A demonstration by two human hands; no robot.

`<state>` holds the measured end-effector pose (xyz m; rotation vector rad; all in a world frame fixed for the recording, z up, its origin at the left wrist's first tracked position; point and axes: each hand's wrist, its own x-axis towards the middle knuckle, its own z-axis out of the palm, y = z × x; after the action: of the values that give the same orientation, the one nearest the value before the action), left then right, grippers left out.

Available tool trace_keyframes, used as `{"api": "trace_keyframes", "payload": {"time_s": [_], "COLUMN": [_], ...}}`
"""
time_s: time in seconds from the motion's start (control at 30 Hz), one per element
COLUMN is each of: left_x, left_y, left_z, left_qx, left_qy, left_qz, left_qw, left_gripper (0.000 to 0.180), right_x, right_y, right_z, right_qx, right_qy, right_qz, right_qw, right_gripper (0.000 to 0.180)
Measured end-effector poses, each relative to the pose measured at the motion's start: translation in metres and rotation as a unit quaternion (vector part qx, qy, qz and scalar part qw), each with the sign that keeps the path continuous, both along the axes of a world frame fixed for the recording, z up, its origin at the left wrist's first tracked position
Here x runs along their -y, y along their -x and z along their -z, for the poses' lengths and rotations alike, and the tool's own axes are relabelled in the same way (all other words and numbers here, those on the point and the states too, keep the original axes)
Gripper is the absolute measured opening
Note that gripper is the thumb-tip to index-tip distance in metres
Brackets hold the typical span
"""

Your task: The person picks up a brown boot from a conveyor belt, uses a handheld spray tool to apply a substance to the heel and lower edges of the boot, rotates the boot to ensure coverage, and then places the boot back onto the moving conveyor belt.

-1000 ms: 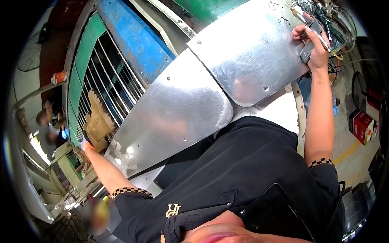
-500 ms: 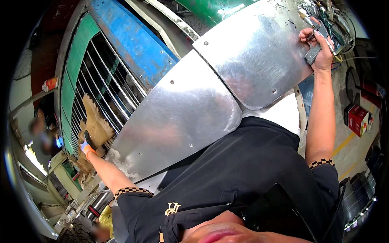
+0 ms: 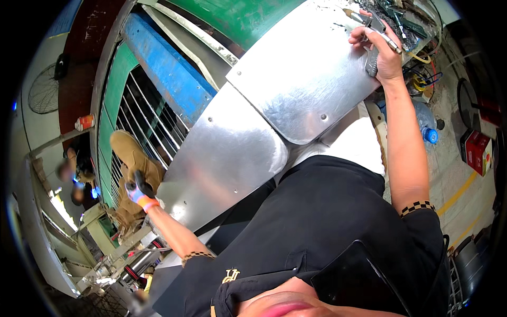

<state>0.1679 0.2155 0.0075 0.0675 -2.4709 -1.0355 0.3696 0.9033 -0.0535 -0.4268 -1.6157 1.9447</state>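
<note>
Two shiny aluminium sheets overlap in front of me, an upper sheet (image 3: 311, 79) and a lower sheet (image 3: 227, 164), with small rivets along the seam. My right hand (image 3: 383, 50) is at the upper sheet's top right edge, closed around a grey-handled metal tool (image 3: 371, 62). My left hand (image 3: 138, 191), in a blue and orange glove, is at the lower sheet's bottom left corner with its fingers around a small dark tool (image 3: 141, 180). My black shirt fills the lower part of the view.
Behind the sheets stands a blue and green metal frame (image 3: 169, 68) with grille bars. A tan boot-like thing (image 3: 132, 153) rests on the bars. Another person (image 3: 74, 169) is at the far left. Wires and tools (image 3: 417, 21), a blue water bottle (image 3: 425, 124) and a red box (image 3: 478, 150) lie on the right.
My right hand with the tool has shifted slightly up along the upper sheet's edge. My left hand stays at the lower corner. My head has turned a little.
</note>
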Motion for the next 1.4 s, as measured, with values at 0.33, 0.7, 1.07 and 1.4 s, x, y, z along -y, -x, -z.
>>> {"api": "trace_keyframes", "payload": {"time_s": [0.33, 0.7, 1.07, 1.4], "left_x": [-0.135, -0.320, -0.275, -0.327], "left_y": [-0.202, -0.127, -0.168, -0.104], "left_z": [-0.007, -0.063, -0.127, -0.111], "left_qx": [0.124, -0.001, -0.112, -0.174], "left_qy": [0.396, 0.483, 0.173, -0.083], "left_qz": [0.322, 0.373, 0.290, 0.414], "left_qw": [0.851, 0.792, 0.935, 0.889], "left_gripper": [0.027, 0.086, 0.079, 0.073], "right_x": [-0.010, -0.004, -0.016, 0.047], "right_y": [-0.008, -0.010, -0.060, -0.068], "right_z": [0.011, 0.006, -0.004, -0.039], "right_qx": [-0.050, -0.048, -0.055, 0.014], "right_qy": [-0.003, -0.013, -0.107, -0.157], "right_qz": [-0.041, -0.038, 0.032, -0.100], "right_qw": [0.998, 0.998, 0.992, 0.982], "right_gripper": [0.045, 0.040, 0.040, 0.039]}}
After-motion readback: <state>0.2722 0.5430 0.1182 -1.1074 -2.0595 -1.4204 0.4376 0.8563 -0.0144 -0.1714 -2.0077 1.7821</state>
